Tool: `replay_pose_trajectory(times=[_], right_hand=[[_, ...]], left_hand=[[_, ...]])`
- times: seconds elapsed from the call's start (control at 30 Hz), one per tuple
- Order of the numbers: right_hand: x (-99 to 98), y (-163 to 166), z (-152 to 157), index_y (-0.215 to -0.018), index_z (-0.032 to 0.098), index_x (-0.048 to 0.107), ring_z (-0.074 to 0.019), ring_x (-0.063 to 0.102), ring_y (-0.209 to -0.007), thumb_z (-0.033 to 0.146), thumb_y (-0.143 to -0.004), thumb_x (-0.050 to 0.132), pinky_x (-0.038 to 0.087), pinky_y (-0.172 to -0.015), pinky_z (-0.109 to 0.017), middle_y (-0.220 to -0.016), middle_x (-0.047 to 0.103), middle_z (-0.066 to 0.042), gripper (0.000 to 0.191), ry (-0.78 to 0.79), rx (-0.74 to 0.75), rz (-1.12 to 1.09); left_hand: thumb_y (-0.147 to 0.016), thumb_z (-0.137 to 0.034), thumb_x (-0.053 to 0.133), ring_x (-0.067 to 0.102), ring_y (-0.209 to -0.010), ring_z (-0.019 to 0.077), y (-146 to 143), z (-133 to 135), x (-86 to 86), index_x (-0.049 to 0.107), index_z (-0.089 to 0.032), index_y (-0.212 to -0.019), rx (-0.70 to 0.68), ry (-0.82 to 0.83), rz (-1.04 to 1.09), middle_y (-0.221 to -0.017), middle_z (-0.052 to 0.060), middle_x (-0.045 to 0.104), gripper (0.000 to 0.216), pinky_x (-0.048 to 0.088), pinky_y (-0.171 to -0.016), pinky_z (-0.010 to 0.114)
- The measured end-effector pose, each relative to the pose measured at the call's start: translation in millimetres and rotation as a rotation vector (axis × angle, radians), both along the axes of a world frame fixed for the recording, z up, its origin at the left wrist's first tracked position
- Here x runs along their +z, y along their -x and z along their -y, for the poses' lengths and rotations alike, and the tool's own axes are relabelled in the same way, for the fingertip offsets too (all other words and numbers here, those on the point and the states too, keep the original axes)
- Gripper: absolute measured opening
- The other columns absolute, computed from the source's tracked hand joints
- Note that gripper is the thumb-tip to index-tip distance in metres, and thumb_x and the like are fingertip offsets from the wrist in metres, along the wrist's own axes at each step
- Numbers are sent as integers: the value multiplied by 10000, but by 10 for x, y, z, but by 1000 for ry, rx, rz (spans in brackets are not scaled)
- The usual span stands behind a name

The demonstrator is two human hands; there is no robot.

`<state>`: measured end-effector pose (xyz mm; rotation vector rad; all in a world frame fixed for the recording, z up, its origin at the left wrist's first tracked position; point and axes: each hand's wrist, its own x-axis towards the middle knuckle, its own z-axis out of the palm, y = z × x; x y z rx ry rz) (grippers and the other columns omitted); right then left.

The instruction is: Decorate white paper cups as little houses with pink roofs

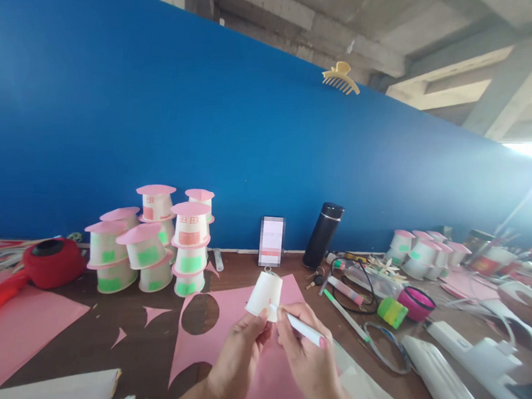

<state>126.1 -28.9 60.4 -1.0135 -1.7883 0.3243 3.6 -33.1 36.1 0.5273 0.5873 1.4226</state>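
My left hand (239,349) pinches the rim of a white paper cup (265,293) held upside down above a pink paper sheet (233,337) with round holes cut out of it. My right hand (308,348) grips a white pen (298,326) with its tip touching the cup's lower edge. Both hands hover over the brown table (146,343), close together near the bottom centre.
Stacked paper-cup houses with pink roofs (153,243) stand at the back left, more (426,250) at the back right. A black flask (322,235), a phone (271,241), cables, markers, a pink bowl (416,303) and white plastic parts (464,365) crowd the right. A red object (52,262) lies left.
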Motion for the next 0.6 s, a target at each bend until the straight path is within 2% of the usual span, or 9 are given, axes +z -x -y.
replay_pose_trajectory(times=[0.33,0.6], right_hand=[[19,15,16,-860,214,599,-112,622,-583,269,-937,536,482,-565,-179,-689,643,7,114,-22,3,0],[8,26,17,-846,210,603,-109,605,-552,278,-937,530,467,-531,-174,-670,635,11,135,0,0,9]], left_hand=[[-724,-307,758,600,-879,204,0,5,-10,725,-135,-816,0,16,10,-784,61,662,198,445,-844,311],[-670,-362,795,606,-896,226,-9,-6,-6,716,-127,-841,25,79,46,-809,81,669,301,438,-888,351]])
